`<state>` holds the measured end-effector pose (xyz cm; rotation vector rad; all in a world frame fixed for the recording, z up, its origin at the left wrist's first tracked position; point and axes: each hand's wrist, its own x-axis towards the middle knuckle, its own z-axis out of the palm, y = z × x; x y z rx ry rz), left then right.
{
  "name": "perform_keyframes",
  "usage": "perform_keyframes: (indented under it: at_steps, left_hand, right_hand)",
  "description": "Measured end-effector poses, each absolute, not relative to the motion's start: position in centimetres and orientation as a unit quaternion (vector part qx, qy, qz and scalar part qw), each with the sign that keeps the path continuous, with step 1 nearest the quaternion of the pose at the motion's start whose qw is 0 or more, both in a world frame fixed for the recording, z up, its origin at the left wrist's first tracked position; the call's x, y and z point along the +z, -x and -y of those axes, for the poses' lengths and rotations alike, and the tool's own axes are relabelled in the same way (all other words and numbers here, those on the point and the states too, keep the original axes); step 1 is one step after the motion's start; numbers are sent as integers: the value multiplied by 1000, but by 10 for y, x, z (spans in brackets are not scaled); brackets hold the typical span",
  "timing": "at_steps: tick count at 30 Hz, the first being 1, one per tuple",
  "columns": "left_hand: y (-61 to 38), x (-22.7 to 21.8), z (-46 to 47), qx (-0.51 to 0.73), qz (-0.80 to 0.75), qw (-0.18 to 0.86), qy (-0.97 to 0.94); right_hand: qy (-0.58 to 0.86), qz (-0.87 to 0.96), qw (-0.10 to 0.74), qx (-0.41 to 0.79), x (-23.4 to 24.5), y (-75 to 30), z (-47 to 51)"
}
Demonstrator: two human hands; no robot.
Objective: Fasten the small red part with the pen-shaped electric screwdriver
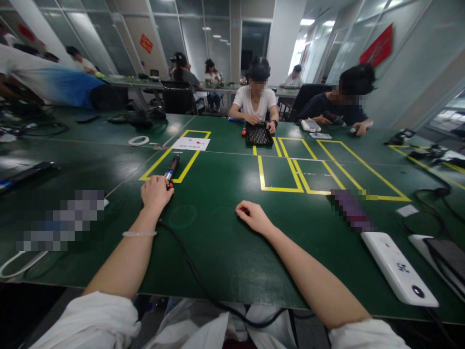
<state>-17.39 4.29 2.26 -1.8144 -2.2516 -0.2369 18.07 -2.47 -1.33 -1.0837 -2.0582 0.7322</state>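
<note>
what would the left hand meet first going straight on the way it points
Likely the white rectangular paper sheet, just ahead of the black, blue-banded cylindrical tool that the left hand holds; depth is unclear, so the tool's tip might pass above it.

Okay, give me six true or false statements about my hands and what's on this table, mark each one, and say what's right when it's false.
1. Your left hand is on a dark tool. True.
2. Your right hand is gripping a second tool. False: no object can be seen in it.
3. A pale bracelet circles your right wrist. False: it is on your left wrist.
4. The white sheet lies partly over yellow tape. True.
5. The tabletop is bright red. False: it is green.
6. A black tray sits in front of a person in a white shirt across the table. True.
</note>
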Motion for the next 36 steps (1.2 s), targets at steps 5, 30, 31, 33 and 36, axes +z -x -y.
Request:
perform_keyframes:
  at_steps: [5,30,31,33,36]
  left_hand:
    - [172,26,-42,-121,766,128,618]
    - [34,24,20,-210,357,-400,818]
    - [34,24,20,-212,354,-398,820]
    - [33,25,20,-220,345,-387,826]
    - [31,29,23,-227,346,-343,843]
  right_hand:
    - [420,791,342,287,-12,-181,25]
    - [347,800,349,342,-14,-176,30]
    - [350,798,350,345,-14,-177,29]
    - [359,788,354,353,-12,-177,30]
    - [370,775,361,364,-10,-177,30]
